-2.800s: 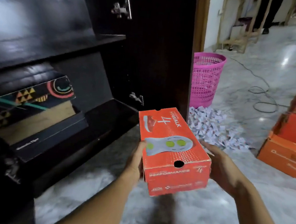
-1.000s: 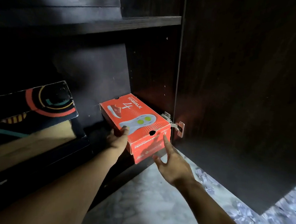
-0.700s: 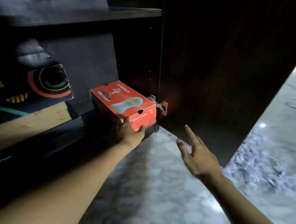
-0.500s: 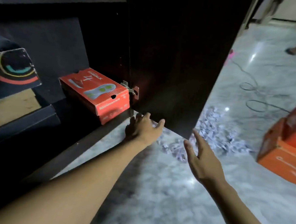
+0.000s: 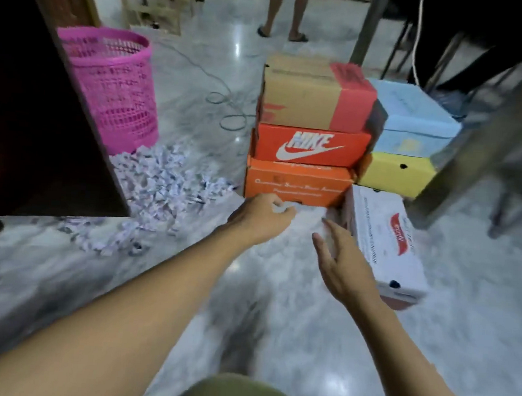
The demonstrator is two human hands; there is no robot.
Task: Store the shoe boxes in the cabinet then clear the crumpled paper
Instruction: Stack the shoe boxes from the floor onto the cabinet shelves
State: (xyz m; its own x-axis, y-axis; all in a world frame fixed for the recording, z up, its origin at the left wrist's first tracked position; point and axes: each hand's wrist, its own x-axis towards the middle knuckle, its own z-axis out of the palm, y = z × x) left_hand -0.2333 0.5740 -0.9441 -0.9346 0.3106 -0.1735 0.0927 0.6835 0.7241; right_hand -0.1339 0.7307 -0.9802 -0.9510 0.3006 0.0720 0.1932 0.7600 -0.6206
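A stack of shoe boxes stands on the marble floor ahead: an orange box [image 5: 297, 183] at the bottom, a red Nike box [image 5: 311, 145] on it, a tan and red box [image 5: 310, 96] on top. Beside them a light blue box [image 5: 413, 122] rests on a yellow box [image 5: 394, 174]. A white box [image 5: 383, 237] lies nearest. My left hand [image 5: 260, 218] hovers empty, fingers curled, just in front of the orange box. My right hand [image 5: 341, 265] is open beside the white box's left side. Crumpled paper [image 5: 161, 187] lies heaped on the floor at left.
A pink mesh basket [image 5: 113, 85] stands behind the paper heap. The dark cabinet door [image 5: 42, 120] fills the left edge. A cable [image 5: 229, 103] loops on the floor. A person's legs [image 5: 283, 10] stand at the back. Metal furniture legs [image 5: 473, 151] cross the right side.
The red box was set on the cabinet's bottom shelf and released. My view swung right from the cabinet to the stacked boxes, and both empty hands moved toward them.
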